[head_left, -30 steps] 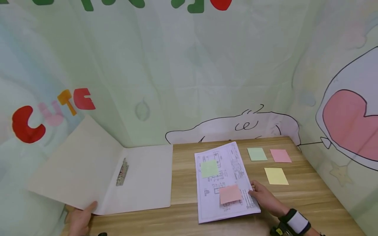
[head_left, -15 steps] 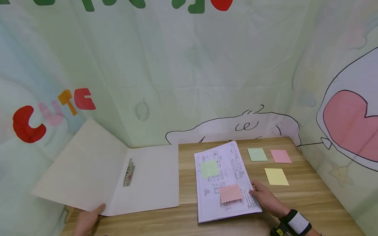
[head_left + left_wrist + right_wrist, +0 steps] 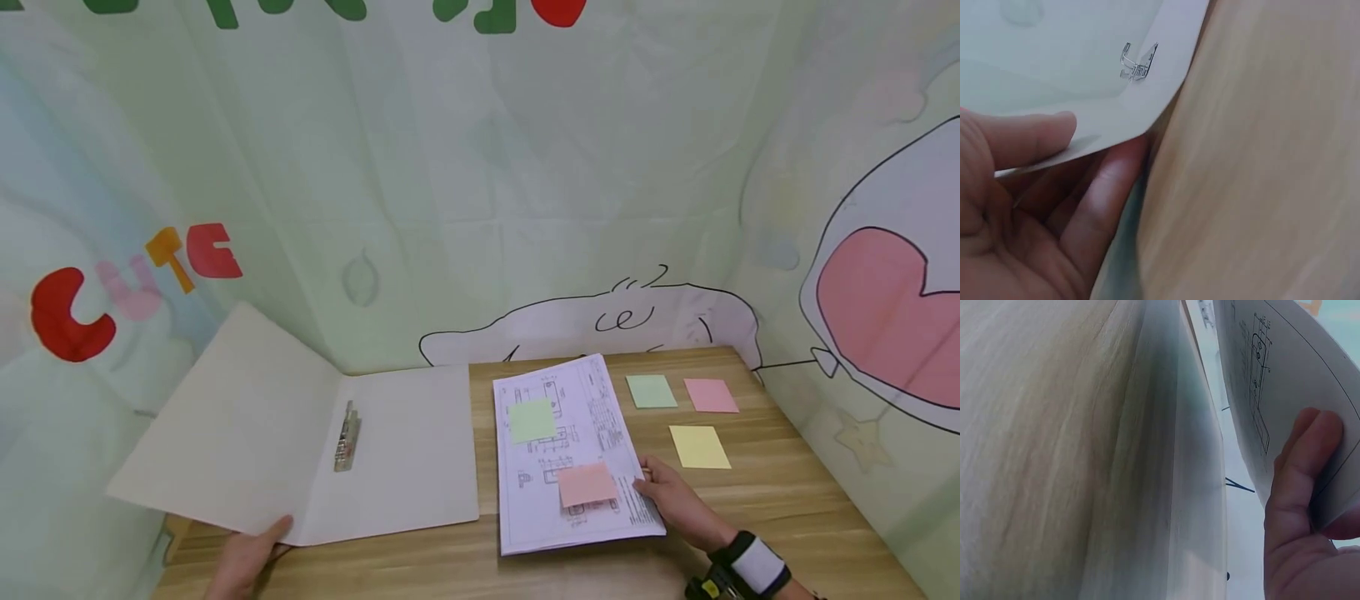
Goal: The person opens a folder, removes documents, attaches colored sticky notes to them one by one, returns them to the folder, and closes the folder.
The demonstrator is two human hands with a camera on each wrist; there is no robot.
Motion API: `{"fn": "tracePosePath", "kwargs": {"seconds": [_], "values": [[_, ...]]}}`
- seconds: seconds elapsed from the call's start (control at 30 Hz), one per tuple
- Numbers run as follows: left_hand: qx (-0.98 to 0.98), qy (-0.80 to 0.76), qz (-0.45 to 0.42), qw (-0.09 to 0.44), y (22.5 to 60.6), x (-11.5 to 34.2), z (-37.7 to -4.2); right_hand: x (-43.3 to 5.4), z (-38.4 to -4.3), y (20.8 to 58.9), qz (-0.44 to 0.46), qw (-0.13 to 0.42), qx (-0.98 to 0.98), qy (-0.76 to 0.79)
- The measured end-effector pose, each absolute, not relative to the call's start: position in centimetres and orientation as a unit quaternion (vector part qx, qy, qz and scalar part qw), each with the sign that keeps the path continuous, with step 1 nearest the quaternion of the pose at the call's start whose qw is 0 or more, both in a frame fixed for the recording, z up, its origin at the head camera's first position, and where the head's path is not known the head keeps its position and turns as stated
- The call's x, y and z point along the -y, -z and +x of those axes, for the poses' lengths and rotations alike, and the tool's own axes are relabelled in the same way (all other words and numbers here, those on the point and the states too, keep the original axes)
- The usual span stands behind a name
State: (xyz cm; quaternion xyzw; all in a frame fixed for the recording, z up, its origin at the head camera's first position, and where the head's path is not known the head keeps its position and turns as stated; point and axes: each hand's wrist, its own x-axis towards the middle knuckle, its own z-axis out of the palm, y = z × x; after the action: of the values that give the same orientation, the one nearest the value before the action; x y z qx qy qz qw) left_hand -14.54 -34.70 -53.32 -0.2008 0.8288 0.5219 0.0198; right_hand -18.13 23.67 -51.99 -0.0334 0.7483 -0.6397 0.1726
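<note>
My left hand (image 3: 247, 557) pinches the near edge of an open white file folder (image 3: 412, 458), close to its spine. In the left wrist view the thumb (image 3: 1035, 132) lies on the inside of the cover and the fingers are beneath. The folder's left cover stands tilted up; a metal clip (image 3: 347, 437) sits beside the fold. My right hand (image 3: 678, 504) grips the right edge of a stack of printed drawings (image 3: 532, 525), raised and bent in the right wrist view. On the top sheet are a green sticky note (image 3: 532, 421) and a pink sticky note (image 3: 587, 486).
To the right of the papers, a green note (image 3: 651, 392), a pink note (image 3: 711, 395) and a yellow note (image 3: 699, 447) lie on the wooden table (image 3: 780, 500). A cartoon-printed cloth (image 3: 480, 192) hangs behind the table.
The folder has slid right toward the papers, with my left hand moving along with it. The near edge of the paper stack has shifted slightly away from me; my right hand keeps its grip.
</note>
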Motion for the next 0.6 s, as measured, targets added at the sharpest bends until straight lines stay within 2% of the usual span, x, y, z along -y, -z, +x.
{"fn": "tracePosePath", "kwargs": {"seconds": [0.27,0.6], "values": [[-0.814,-0.558,-0.156,0.032,53.0,32.6,-14.4,-23.7,-18.0,52.0,-0.033,0.169,-0.747,0.642],[-0.856,-0.493,-0.156,0.029,52.8,29.6,-14.0,-23.6,-17.9,51.9,-0.035,0.169,-0.743,0.646]]}}
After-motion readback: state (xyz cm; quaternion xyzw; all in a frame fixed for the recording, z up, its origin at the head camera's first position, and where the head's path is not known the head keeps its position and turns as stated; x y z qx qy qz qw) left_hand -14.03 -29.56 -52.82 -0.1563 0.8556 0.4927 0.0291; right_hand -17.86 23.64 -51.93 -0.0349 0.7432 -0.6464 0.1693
